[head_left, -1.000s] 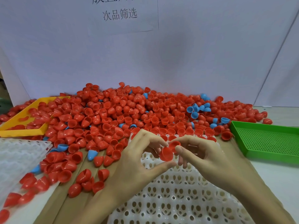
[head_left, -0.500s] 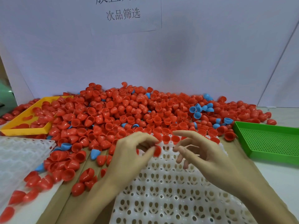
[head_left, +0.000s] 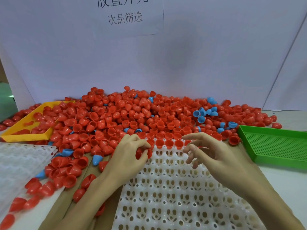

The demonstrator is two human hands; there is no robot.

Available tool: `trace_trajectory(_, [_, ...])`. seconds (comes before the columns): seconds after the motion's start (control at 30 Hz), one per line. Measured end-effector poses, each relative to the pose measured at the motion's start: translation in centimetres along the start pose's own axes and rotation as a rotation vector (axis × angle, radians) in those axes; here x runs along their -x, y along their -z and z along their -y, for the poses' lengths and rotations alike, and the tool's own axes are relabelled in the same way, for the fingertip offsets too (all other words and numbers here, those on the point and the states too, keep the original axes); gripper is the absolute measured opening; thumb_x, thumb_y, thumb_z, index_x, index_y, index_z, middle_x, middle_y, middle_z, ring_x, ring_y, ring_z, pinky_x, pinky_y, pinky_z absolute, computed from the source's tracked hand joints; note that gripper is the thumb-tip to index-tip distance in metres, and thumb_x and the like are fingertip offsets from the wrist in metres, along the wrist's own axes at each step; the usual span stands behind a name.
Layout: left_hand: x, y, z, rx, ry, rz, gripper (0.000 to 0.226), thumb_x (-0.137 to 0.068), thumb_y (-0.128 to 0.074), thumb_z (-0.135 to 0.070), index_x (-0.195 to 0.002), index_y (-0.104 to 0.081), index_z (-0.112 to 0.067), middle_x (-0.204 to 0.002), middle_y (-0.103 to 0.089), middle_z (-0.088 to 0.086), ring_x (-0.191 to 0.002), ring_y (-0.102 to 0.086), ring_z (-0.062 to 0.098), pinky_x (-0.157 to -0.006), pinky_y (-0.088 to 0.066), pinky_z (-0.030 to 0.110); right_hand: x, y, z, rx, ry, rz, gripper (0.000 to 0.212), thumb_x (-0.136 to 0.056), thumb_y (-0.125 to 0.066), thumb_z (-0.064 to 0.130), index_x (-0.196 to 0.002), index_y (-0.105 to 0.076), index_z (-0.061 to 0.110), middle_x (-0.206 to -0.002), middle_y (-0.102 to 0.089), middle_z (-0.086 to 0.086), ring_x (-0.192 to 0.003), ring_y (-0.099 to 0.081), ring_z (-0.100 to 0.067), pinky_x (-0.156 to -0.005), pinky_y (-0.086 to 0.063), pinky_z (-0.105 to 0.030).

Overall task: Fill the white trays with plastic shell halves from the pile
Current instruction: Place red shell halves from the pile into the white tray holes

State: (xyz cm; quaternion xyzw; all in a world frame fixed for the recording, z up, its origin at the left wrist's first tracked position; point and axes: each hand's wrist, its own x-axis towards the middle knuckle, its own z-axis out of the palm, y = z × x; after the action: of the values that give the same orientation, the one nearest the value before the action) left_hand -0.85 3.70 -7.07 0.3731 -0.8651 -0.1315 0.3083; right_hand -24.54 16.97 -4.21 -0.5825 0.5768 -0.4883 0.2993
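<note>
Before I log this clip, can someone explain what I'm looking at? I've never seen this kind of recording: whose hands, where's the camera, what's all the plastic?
There is no machine here: a person works with bare hands, filmed by one camera worn on the head, looking forward and down. A big pile of red shell halves, with a few blue ones, lies on the table. In front is a white tray of hollow cells; only its far row holds red shells so far. The left hand pinches a red shell in its fingers at the tray's far left corner. The right hand hovers over the tray with loose fingers, apparently holding nothing. A yellow tray sits far left, a second white tray near left, and a green tray on the right.
</note>
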Motion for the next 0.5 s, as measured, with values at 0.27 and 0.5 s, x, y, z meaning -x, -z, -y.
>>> trace_trajectory(0.27, [0.4,-0.4,0.7,-0.021,-0.02,0.075,0.015,-0.098,-0.069,-0.024,-0.11,-0.079,-0.023,-0.103,-0.05,-0.016,-0.105,-0.046,0.004,-0.092,-0.035,0.01,-0.9,-0.1,-3.0,0.089,0.001,-0.038,0.02,-0.104,-0.063,0.02,-0.12,-0.068,0.029,-0.1,-0.074,0.004,-0.082,-0.076,-0.021,-0.068,-0.061,-0.031])
trace_trajectory(0.5, [0.6,0.2,0.8,0.007,-0.124,0.098,0.021,-0.099,-0.07,-0.032,-0.119,-0.072,-0.026,-0.116,-0.056,-0.02,-0.114,-0.049,0.0,-0.101,-0.041,0.017,-1.3,-0.1,-4.3,0.197,0.022,-0.013,0.023,-0.105,-0.061,0.016,-0.117,-0.07,0.035,-0.096,-0.075,0.006,-0.082,-0.075,-0.017,-0.066,-0.06,-0.028])
